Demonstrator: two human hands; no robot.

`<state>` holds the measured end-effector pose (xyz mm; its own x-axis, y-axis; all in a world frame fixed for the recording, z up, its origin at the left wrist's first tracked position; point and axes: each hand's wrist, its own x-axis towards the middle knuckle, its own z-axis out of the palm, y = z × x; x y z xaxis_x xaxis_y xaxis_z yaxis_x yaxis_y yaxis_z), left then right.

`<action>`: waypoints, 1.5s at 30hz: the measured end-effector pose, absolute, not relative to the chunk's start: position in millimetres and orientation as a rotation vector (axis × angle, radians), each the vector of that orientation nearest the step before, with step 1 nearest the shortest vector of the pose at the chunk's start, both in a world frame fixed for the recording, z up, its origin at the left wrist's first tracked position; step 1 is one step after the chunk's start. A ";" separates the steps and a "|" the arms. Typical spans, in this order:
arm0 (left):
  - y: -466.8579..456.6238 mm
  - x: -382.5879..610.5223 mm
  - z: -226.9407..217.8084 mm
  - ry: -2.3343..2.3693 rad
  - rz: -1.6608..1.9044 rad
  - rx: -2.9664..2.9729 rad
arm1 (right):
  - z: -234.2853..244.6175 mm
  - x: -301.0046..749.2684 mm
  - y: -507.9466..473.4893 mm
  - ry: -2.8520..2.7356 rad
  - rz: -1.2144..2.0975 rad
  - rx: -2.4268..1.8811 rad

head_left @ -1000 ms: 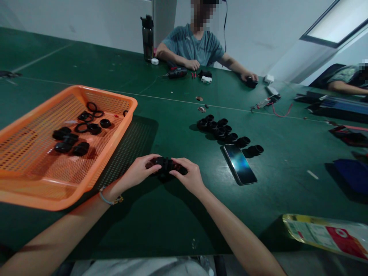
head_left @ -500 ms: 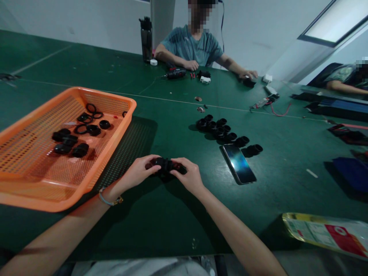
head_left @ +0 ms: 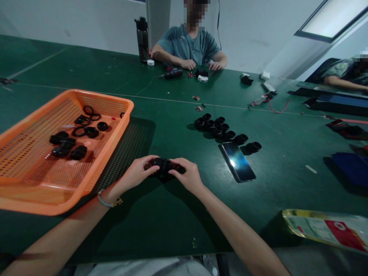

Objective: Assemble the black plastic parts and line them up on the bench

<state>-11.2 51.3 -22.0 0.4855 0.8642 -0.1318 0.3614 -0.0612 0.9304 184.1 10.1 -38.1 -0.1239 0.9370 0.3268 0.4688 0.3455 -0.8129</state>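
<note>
Both hands met over the near part of the counter (head_left: 161,226), and between them lay the task's thing, a black cylindrical fitting (head_left: 163,164) with what looked like a raised band around its middle. The left hand (head_left: 143,167) had its fingers closed around one end, thumb on the near side; the right hand (head_left: 188,172) gripped the other end in the same way, so the fitting lay roughly crosswise between the two thumbs. Whether it rested on the counter or hung just above it could not be told. To the left of the fingers stood an orange perforated basket (head_left: 100,94), holding loose black fittings (head_left: 78,152) and thin black rings (head_left: 91,115). Beyond the fingers and to their right, a cluster of short black tubular pieces (head_left: 218,130) stood on the counter, with a smartphone (head_left: 238,163) lying just on the near side of it. Far ahead of the fingers, a person (head_left: 192,48) sat behind a power drill (head_left: 173,73). The step in hand seemed to be two-handed work on this one piece, perhaps twisting or pressing its ends; the next move appeared to call for a firm, level hold with both ends kept in line.
</note>
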 end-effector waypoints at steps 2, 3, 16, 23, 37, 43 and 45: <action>51.6 -11.1 -22.2 1.073 0.575 1.655 | -38.8 184.5 10.6 -1.744 0.678 -1.254; 51.7 -11.0 -22.4 1.075 0.574 1.655 | -39.1 184.8 10.7 -1.745 0.678 -1.252; 50.7 -9.9 -19.5 1.074 0.571 1.641 | -37.9 183.9 10.0 -1.740 0.695 -1.277; 50.7 -10.8 -20.5 1.074 0.563 1.645 | -36.0 184.1 8.6 -1.743 0.715 -1.230; 51.3 -10.7 -23.0 1.068 0.582 1.629 | -40.8 184.8 10.0 -1.737 0.704 -1.213; 51.8 -11.6 -25.1 1.057 0.588 1.630 | -40.6 185.5 10.1 -1.737 0.718 -1.229; 51.9 -11.6 -24.6 1.055 0.588 1.636 | -40.7 185.7 10.3 -1.738 0.721 -1.233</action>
